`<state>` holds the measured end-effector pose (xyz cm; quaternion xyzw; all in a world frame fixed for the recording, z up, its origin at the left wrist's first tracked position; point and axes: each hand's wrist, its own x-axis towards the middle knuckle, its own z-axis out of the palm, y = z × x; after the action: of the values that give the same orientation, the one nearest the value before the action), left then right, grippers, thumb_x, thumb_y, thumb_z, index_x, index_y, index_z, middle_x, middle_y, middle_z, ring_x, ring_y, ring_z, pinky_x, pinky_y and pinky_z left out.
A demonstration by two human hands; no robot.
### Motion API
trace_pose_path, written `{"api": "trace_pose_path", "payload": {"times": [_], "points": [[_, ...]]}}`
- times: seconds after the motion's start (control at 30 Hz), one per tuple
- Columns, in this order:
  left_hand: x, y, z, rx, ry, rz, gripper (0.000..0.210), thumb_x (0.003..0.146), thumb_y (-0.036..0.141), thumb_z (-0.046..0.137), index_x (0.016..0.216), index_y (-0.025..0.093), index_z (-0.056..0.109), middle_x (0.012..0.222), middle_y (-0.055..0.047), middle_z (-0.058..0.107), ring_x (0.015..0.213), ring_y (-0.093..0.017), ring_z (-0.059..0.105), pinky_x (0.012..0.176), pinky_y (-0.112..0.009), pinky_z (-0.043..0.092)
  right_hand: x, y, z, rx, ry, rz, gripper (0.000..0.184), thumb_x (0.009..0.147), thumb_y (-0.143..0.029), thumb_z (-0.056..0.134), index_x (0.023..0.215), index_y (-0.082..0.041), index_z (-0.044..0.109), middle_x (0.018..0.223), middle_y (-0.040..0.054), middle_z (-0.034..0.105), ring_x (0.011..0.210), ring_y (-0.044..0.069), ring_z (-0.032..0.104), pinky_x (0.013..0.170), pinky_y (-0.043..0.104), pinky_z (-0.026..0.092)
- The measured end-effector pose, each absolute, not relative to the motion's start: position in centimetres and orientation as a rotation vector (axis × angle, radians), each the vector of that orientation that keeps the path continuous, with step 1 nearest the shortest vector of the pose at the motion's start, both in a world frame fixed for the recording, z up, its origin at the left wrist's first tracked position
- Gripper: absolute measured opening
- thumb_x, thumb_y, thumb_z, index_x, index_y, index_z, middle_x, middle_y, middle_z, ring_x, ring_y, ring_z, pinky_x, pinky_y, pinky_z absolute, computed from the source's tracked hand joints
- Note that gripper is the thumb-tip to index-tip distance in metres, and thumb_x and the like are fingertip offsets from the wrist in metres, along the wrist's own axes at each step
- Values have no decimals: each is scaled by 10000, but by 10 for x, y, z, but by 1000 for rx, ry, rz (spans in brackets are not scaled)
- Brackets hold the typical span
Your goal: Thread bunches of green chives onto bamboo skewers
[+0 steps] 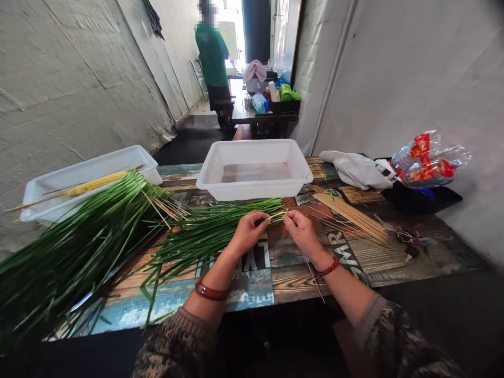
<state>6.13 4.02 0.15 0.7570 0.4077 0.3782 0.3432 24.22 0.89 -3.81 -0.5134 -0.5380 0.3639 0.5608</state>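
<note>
My left hand [250,229] is closed in a pinch on a few green chives [276,216], whose pale stem ends point right. Close beside it, my right hand [302,231] is closed at those stem ends. A thin bamboo skewer [315,278] slants from its fingertips, under the palm, towards me. Beneath and left of my hands, loose chives [197,223] lie spread on the wood-patterned table [291,286]. To the right is a pile of bare bamboo skewers [352,216].
Ahead stands a white plastic tub [255,190]. At left, a big chive bundle [79,241] with skewers leans over another white tub [136,153]. A white cap [358,169], plastic bag [429,160], scissors [405,236] and keys [412,252] lie right. A person in green [211,55] stands beyond.
</note>
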Motion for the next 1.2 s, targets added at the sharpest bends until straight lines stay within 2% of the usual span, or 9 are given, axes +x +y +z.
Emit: {"api": "trace_pose_path", "payload": {"times": [0.1, 0.3, 0.43, 0.6, 0.73, 0.87, 0.97, 1.07, 1.2], "points": [[61, 41, 1, 2011, 1069, 1010, 80, 799, 186, 612, 789, 157, 685, 747, -23, 603, 756, -156, 563, 706, -264, 413, 240, 10, -34, -1167, -1272, 872, 230, 824, -406, 590, 865, -185, 640, 795, 26, 662, 724, 161, 597, 673, 268, 464], [62, 40, 1, 2009, 1080, 1022, 62, 759, 132, 643, 703, 156, 634, 708, -1, 575, 718, -138, 542, 679, -250, 395, 233, 5, -29, -1086, -1279, 1049, 227, 786, -371, 653, 918, -187, 635, 827, 33, 682, 700, 156, 608, 650, 269, 469], [65, 38, -1, 2012, 1089, 1001, 65, 745, 126, 652, 693, 157, 627, 702, 1, 572, 708, -134, 537, 661, -242, 396, 228, 3, -27, -1104, -1298, 1088, 245, 745, -353, 702, 897, -177, 625, 761, 14, 657, 624, 134, 578, 596, 251, 451], [67, 37, 0, 2024, 1014, 943, 22, 736, 141, 654, 745, 162, 654, 751, -10, 605, 751, -144, 555, 712, -255, 416, 231, 4, -25, -1170, -1261, 990, 177, 779, -347, 637, 773, -173, 612, 690, -11, 599, 591, 116, 528, 550, 222, 402], [63, 39, 4, 1910, 1051, 969, 108, 789, 250, 631, 747, 153, 656, 738, -22, 614, 741, -150, 551, 695, -256, 412, 245, 5, -23, -1244, -1163, 825, 208, 834, -379, 571, 795, -177, 599, 642, -31, 542, 555, 109, 454, 519, 217, 360], [60, 40, 7, 1748, 1103, 1052, 180, 780, 326, 656, 765, 146, 653, 709, -14, 601, 709, -139, 527, 631, -227, 401, 257, 7, -24, -1319, -1241, 718, 277, 862, -416, 556, 811, -166, 665, 703, 12, 623, 656, 144, 533, 633, 255, 420], [60, 40, 7, 1729, 1090, 1041, 192, 778, 328, 666, 766, 137, 658, 713, -14, 611, 694, -129, 523, 618, -217, 405, 255, 7, -28, -1216, -1250, 844, 254, 834, -404, 596, 883, -169, 680, 817, 37, 680, 735, 158, 591, 700, 274, 452], [62, 39, 6, 1729, 1053, 1017, 171, 777, 305, 669, 769, 135, 662, 736, -20, 634, 699, -130, 538, 632, -218, 426, 248, 7, -30, -1132, -1252, 1001, 262, 780, -380, 659, 932, -167, 673, 780, 22, 675, 662, 136, 581, 629, 250, 444], [63, 39, 4, 1705, 959, 1003, 141, 779, 266, 655, 799, 127, 660, 745, -24, 636, 691, -123, 543, 648, -219, 437, 242, 7, -31, -1180, -1273, 988, 241, 765, -384, 676, 829, -153, 685, 670, 2, 640, 565, 111, 523, 548, 228, 400]]}}
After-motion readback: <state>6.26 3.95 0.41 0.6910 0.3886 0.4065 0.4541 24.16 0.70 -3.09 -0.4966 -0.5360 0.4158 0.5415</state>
